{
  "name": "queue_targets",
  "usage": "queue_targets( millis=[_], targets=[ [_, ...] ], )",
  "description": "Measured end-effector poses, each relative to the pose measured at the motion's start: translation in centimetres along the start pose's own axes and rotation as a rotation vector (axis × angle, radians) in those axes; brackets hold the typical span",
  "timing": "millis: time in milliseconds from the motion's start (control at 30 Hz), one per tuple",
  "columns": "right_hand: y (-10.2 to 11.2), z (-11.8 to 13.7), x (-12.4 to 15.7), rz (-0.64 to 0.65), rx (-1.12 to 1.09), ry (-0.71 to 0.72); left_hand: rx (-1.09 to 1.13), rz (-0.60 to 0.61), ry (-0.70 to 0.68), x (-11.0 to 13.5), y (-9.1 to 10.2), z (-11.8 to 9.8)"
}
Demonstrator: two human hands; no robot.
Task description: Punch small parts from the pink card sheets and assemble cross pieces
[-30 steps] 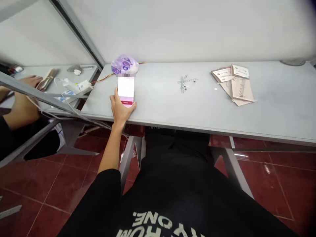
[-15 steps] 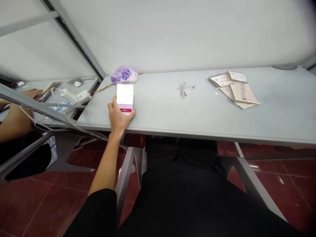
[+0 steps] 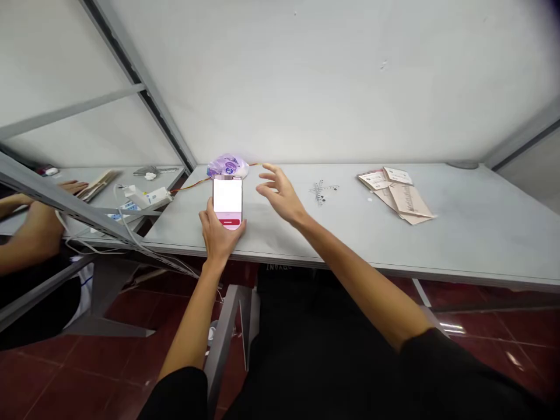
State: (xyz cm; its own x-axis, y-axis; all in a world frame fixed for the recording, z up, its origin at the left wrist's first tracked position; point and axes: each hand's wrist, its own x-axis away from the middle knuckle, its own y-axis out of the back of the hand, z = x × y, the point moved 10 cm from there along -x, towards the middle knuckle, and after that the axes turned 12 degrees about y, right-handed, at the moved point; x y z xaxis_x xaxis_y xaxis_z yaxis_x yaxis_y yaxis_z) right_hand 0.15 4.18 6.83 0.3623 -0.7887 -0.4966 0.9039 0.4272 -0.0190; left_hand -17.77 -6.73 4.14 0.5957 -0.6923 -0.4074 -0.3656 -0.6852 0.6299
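A phone (image 3: 227, 198) with a lit, mostly white screen and a red bar near its lower end is in my left hand (image 3: 219, 236). The fingers and thumb of that hand grip the lower part of the phone above the grey table (image 3: 280, 239). To the right of the phone, apart from it, my right hand (image 3: 280, 195) is raised with nothing in it and its fingers spread. Just behind the phone lies a purple and white plastic pack (image 3: 228, 165).
Clear printed rulers (image 3: 321, 191) lie crossed mid-table. Brown paper envelopes (image 3: 406, 198) rest at the right. On the left, a metal frame post (image 3: 153, 99) stands beside a power strip (image 3: 153, 198) with cables. Beyond it is another person's hand (image 3: 72, 186) by some papers.
My right hand has come into view from the lower right and reaches over the table near the phone. My left hand still holds the phone. The view has tilted up slightly.
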Motion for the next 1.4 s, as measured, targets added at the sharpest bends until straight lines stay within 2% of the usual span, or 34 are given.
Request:
queue_targets(
  millis=[133,200,467,767,933,1133,1300,1400],
  targets=[
    [-4.3,-3.7,-1.9,0.052,-0.236,-0.081,-0.012,0.002,-0.038,0.1,-0.2,-0.2],
    [-5.1,-4.8,-2.4,0.042,-0.307,-0.078,-0.022,0.011,-0.039,0.1,-0.4,-0.1],
    [-4.7,-5.4,-2.8,-0.047,-0.329,-0.032,-0.031,0.012,-0.027,0.0,-0.6,0.1],
    [-6.0,-5.3,-2.4,0.057,-0.296,0.023,-0.037,0.010,-0.022,-0.1,-0.6,0.4],
    [-6.0,-6.1,-2.0,0.070,-0.379,-0.037,-0.037,0.019,-0.025,0.0,-0.6,0.2],
    [-6.2,-6.4,-1.0,0.177,-0.379,-0.047,-0.049,0.022,-0.027,0.0,-0.7,0.2],
    [-6.7,-6.5,-1.0,0.167,-0.360,-0.030,-0.055,0.034,-0.025,-0.1,-1.1,0.6],
    [-5.3,-7.0,-1.0,0.097,-0.350,-0.082,-0.066,0.040,-0.017,-0.1,-1.0,0.8]
  ],
)
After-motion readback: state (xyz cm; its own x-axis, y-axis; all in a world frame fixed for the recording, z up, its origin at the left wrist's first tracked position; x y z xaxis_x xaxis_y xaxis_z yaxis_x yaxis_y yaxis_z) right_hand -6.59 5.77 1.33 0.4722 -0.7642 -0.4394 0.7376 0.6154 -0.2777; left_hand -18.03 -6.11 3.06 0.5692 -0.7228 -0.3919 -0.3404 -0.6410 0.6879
